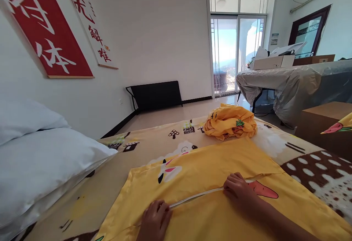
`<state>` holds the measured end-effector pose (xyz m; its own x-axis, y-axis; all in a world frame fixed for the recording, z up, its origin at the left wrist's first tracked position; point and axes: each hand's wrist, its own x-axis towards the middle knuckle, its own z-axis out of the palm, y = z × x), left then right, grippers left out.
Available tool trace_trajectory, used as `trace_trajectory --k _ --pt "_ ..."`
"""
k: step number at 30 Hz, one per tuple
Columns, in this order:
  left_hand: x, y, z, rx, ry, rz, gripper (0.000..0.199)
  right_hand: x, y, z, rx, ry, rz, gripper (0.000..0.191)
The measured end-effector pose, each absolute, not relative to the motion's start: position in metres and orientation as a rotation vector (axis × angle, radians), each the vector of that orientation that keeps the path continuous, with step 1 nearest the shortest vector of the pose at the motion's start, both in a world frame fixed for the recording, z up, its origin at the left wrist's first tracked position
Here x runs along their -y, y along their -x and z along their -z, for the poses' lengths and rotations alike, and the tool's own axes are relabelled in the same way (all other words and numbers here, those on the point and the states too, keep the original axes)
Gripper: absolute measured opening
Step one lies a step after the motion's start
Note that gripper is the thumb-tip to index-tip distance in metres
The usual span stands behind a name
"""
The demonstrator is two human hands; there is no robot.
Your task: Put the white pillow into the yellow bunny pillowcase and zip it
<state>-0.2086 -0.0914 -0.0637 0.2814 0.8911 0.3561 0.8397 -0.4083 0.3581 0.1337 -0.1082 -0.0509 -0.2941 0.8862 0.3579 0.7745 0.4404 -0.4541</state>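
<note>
A yellow pillowcase (203, 167) with a rabbit and carrot print lies spread flat before me. A whitish strip, like a zipper or opening edge (196, 196), runs across it between my hands. My left hand (155, 219) is closed on the cloth at the strip's near-left end; its fingertips are partly hidden. At the strip's right end, beside the carrot print, my right hand (239, 189) has its fingers curled and closed on the fabric.
White pillows (46, 164) are stacked at the left on the patterned bedding (154, 138). A bunched yellow cloth (230, 122) lies beyond the pillowcase. To the right are a cardboard box (316, 123) and a plastic-covered table (288, 80). A black folded panel (158, 95) leans by the wall.
</note>
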Motion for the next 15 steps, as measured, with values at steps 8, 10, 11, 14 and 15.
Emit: trace_trajectory --k 8,10,11,14,15 --pt "0.095 0.214 0.058 -1.686 -2.477 -0.720 0.032 0.112 -0.133 0.056 2.036 1.489 -0.348 0.016" --pt "0.093 0.228 0.057 -1.741 -2.480 -0.608 0.036 0.118 -0.139 0.056 2.011 1.524 -0.250 0.025" --pt "0.092 0.239 0.057 -1.774 -2.478 -0.546 0.039 0.121 -0.146 0.057 2.036 1.528 -0.186 0.029" --pt "0.093 0.280 0.060 -1.873 -2.440 -0.339 0.051 0.135 -0.189 0.068 2.135 1.583 -0.018 0.039" --pt "0.095 0.296 0.062 -1.924 -2.418 -0.283 0.053 0.141 -0.210 0.074 2.123 1.646 0.030 0.043"
